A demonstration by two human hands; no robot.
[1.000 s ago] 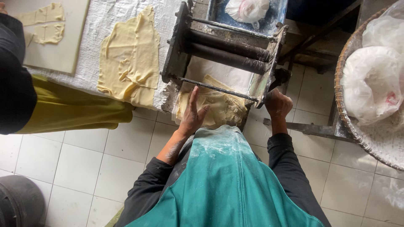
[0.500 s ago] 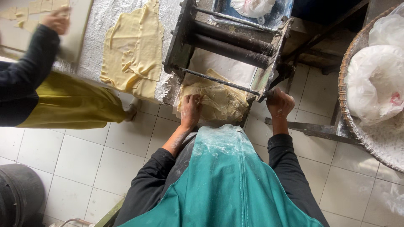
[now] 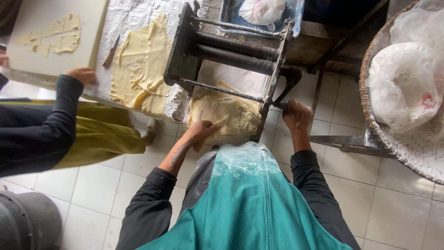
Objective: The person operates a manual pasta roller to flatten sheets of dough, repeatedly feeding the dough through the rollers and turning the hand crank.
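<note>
While right hand (image 3: 298, 115) cranks, left hand (image 3: 201, 132) on dough (image 3: 231, 113)

Your dough sheet (image 3: 226, 113) lies below the rollers (image 3: 233, 53); another sheet (image 3: 141, 69) lies left, the basket (image 3: 370, 92) right.

We are viewing a work table (image 3: 125, 11) covered with a white floured cloth (image 3: 121, 18). A large sheet of rolled yellow dough (image 3: 141, 69) is lying flat on this cloth, and a small knife (image 3: 111, 51) is lying just beside it. A pale board (image 3: 41, 18) is sitting at the table's far end, carrying several cut dough pieces (image 3: 53, 39). A dark metal roller machine (image 3: 231, 53) is standing at the table's other end. Folded dough (image 3: 226, 113) is resting on the white surface below its rollers. A white tiled floor (image 3: 407, 203) is lying underneath everything.
</note>
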